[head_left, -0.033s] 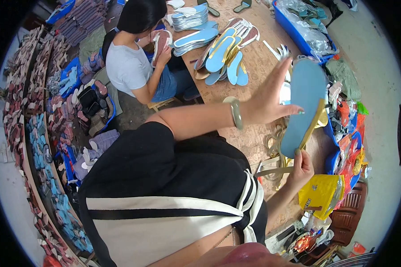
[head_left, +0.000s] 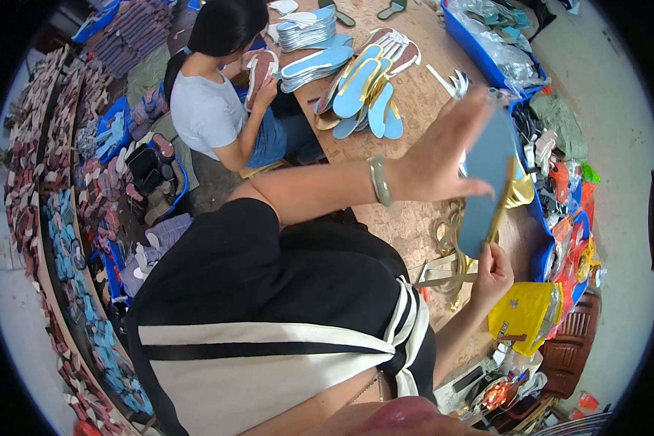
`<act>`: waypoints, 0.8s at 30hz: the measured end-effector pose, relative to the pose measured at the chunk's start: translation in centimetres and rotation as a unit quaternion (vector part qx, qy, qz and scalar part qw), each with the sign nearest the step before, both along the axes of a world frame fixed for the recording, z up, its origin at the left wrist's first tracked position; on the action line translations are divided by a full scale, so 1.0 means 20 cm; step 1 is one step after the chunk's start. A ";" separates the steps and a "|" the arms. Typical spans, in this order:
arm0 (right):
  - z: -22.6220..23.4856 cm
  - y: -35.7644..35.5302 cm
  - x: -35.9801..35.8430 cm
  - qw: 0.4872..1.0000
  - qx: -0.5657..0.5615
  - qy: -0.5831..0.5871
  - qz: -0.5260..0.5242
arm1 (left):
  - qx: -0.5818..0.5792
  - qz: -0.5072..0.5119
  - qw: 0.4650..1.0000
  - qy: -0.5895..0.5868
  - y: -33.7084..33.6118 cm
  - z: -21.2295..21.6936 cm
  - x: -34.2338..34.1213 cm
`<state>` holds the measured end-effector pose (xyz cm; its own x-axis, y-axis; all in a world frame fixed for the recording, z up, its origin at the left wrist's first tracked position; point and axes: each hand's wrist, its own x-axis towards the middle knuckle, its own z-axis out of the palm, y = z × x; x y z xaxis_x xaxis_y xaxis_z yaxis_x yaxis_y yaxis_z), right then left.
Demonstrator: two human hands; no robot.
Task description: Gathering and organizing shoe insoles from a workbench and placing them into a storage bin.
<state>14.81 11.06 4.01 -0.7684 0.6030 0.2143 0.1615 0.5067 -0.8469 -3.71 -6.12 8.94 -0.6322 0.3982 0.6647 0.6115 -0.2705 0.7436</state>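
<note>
A light-blue insole (head_left: 479,207) with a gold strip (head_left: 503,211) along its right side stands tilted over the table. My right hand (head_left: 493,275) pinches its lower end, thumb on the blue face. A tan-gold band (head_left: 447,280) runs leftward from those fingers. My left hand (head_left: 439,160), a green bangle (head_left: 379,182) on its wrist, is open at the insole's left side. Its thumb is stretched apart from the raised, slightly blurred fingers; whether it touches the insole I cannot tell. Loops of gold trim (head_left: 450,225) lie on the table behind the insole.
Stacked blue soles (head_left: 316,67) and a gold-edged pile (head_left: 360,87) lie on the wooden table (head_left: 407,156). At left, a seated person (head_left: 211,109) holds a maroon sole (head_left: 260,78). Blue bins (head_left: 476,47) line the right edge, near a yellow bag (head_left: 527,312). Footwear-filled shelves (head_left: 65,218) stand far left.
The insole has turned, so its blue face looks narrower and darker. My left hand's fingers have risen slightly and the thumb has dropped a little. My right hand keeps its pinch.
</note>
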 end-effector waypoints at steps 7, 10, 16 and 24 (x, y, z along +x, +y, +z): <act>0.24 -0.23 -0.21 0.927 0.332 0.015 0.175 | -0.562 -0.279 0.747 0.220 0.11 -0.08 0.00; 0.20 -0.08 -0.26 0.980 0.138 -0.071 0.127 | -0.561 -0.289 0.749 0.202 0.14 -0.08 -0.10; 0.26 0.12 -0.18 0.959 -0.235 0.089 0.135 | -0.548 -0.348 0.760 0.019 0.17 0.10 -0.04; 0.16 0.09 -0.08 0.919 -0.315 0.228 0.072 | -0.305 -0.463 0.783 -0.281 0.19 0.05 0.10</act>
<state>13.20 12.96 7.30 -0.7669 0.6170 0.1767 -0.3127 -0.1188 -0.9424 -1.66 -2.25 10.03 -0.0096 0.9942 -0.1073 -0.1075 0.1056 0.9886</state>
